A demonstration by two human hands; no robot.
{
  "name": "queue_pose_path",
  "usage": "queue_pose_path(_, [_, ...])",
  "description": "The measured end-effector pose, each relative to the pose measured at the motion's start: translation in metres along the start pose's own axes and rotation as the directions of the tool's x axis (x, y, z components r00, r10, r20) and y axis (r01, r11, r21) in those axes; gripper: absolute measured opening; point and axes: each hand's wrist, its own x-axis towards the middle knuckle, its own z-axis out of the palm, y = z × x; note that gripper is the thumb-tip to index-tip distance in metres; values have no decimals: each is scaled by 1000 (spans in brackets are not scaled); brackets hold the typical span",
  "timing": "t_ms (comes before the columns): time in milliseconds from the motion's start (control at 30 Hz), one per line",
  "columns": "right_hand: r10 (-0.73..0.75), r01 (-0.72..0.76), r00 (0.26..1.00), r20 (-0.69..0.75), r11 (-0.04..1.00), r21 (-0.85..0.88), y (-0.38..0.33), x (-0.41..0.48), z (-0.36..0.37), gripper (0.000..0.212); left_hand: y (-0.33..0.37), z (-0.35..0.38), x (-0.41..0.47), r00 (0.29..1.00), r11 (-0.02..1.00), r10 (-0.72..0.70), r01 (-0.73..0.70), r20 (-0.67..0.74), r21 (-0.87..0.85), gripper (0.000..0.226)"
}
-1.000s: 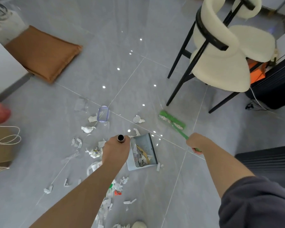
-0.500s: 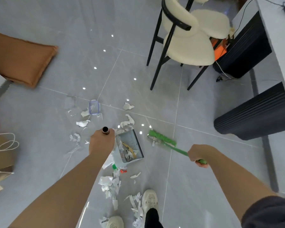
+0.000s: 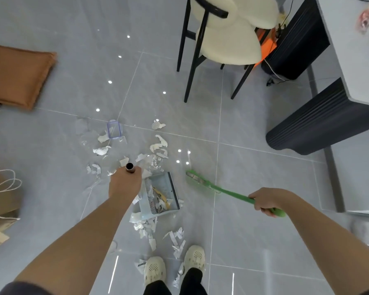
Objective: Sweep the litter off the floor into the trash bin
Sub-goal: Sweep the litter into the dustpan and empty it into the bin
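Note:
My left hand grips the top of the upright dustpan handle. The grey-blue dustpan rests on the floor right of that hand, with paper scraps and a yellowish piece inside. My right hand holds the green broom by its handle; its head lies on the tiles just right of the dustpan, apart from it. Torn white paper is strewn beyond the pan, and more paper scraps lie between the pan and my shoes. A clear plastic container lies further out. No trash bin is in view.
A cream chair with black legs stands ahead on the right. A dark ribbed table base and grey tabletop fill the right side. A brown cushion lies at the left, with a paper bag with rope handles below it. My shoes stand among the scraps.
The view has swung right and down, so my shoes and the table show. The broom head has slid nearer along the floor to the dustpan's right; my right hand has pulled back.

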Motion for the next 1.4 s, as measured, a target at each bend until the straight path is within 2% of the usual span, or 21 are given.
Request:
queue_pose_path(100, [8,-8,1000,7,1000,-13,21,-28,-29,63,7,-3,-4,1000,1000,15,-15,0,-3,39])
queue_pose_path(200, [39,-39,999,9,999,10,39,-48,-58,61,15,-5,-5,1000,1000,15,-15,0,-10,39])
queue_pose_path(333, [86,-87,996,18,993,83,52,-49,-74,48,21,-3,-3,1000,1000,26,-26,-16,5,37])
queue_pose_path(533, [174,-156,984,-34,941,299,41,10,-51,35,25,0,3,998,998,38,-35,-40,61,35])
queue_pose_path(667, [210,-191,978,-15,916,352,12,30,-18,5,33,-3,8,997,992,51,-43,-62,117,31])
queue_pose_path(700, [195,-177,980,-28,935,308,5,32,-10,3,33,-3,10,996,990,50,-40,-69,135,30])
queue_pose_path(800, [58,-60,994,-89,998,-20,-13,34,18,4,32,-1,13,998,983,43,-34,-47,181,30])
queue_pose_path(900, [-51,31,997,-62,956,-293,-33,24,41,9,29,6,11,999,976,40,-40,8,214,31])
queue_pose_path(967, [-111,87,992,-54,941,-328,-51,8,54,8,28,10,10,999,980,36,-42,35,196,32])
queue_pose_path(1033, [-124,121,992,6,958,-260,-65,2,65,13,30,11,9,997,981,48,-59,62,184,33])
queue_pose_path(1067, [-114,123,992,60,977,-172,-71,3,71,15,30,12,8,997,981,50,-61,66,184,33])
queue_pose_path(1133, [-59,36,978,199,992,117,-78,5,80,18,30,12,5,997,982,46,-56,62,180,33])
queue_pose_path(1200, [-46,-65,956,291,931,359,-83,0,83,32,27,13,0,997,983,53,-63,62,174,34])
queue_pose_path(1233, [-82,-55,945,317,915,400,-83,-5,83,41,24,12,-2,997,983,54,-64,64,174,34])
queue_pose_path(1333, [-185,32,922,341,912,409,-74,-27,88,48,16,7,-5,996,983,62,-72,61,170,32])
queue_pose_path(1400, [-226,86,926,302,906,414,-59,-42,98,52,11,2,-9,994,979,87,-96,60,177,32])
